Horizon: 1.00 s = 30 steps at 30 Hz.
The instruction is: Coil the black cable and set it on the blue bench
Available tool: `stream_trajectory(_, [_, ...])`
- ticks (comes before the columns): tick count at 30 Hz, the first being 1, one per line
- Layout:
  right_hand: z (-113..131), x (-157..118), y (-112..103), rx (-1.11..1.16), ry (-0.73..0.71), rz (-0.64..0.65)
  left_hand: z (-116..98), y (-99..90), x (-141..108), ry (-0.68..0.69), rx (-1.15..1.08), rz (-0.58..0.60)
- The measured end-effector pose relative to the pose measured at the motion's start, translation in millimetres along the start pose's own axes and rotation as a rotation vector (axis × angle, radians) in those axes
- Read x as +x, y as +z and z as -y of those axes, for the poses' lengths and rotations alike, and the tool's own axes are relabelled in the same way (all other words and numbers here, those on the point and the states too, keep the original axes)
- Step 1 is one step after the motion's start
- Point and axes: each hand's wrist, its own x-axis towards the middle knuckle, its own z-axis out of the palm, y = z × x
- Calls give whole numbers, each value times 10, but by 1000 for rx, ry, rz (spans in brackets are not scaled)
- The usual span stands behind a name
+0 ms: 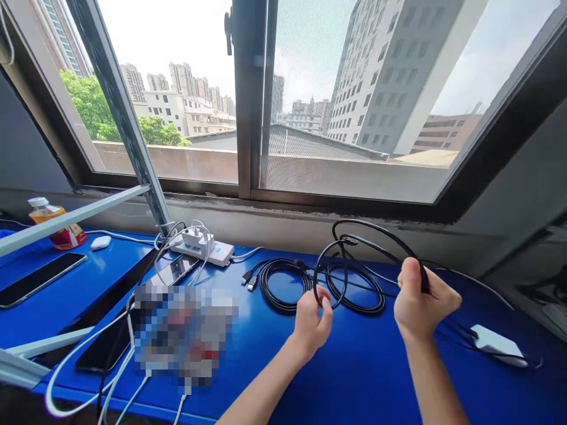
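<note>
Above the blue tabletop, a black cable (371,224) hangs in loose loops between my two hands. My left hand (312,319) pinches one strand of it near the middle of the view. Farther right, my right hand (423,298) is closed in a fist round a bunch of the same cable, thumb on top. Behind my left hand lies a neatly coiled black cable (271,295) with its plugs (248,280) at the left. Another black coil (376,304) rests just right of it, partly behind the held loops.
A white power strip (221,252) with a plugged-in adapter stands by the wall. Phones (42,277), white cords and a drink bottle (62,227) are on the left, near a metal frame (146,171). A white adapter (498,344) lies right; a blurred patch covers the front left.
</note>
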Motion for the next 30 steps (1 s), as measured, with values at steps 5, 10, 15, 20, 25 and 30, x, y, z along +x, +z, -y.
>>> stream_trajectory(5, [409,498,-167,582,536,352,-435,-46,308,-28,-119,-198])
stream_trajectory(10, [581,654,-185,613,564,561,-873,-167,579,36,-219,-193])
stream_trajectory(15, [469,602,-64,672,637,624,-1135,-242,711,179,-324,-452])
stream_trajectory(20, [305,576,-49,745,670,593,-1175,-273,883,250,-456,-772])
stream_trajectory(25, [156,541,-234,658,506,517,-1054,-282,1027,152,-508,-841])
stream_trajectory(30, [274,542,-366,569,369,364,-978,-352,1054,9,-447,-686])
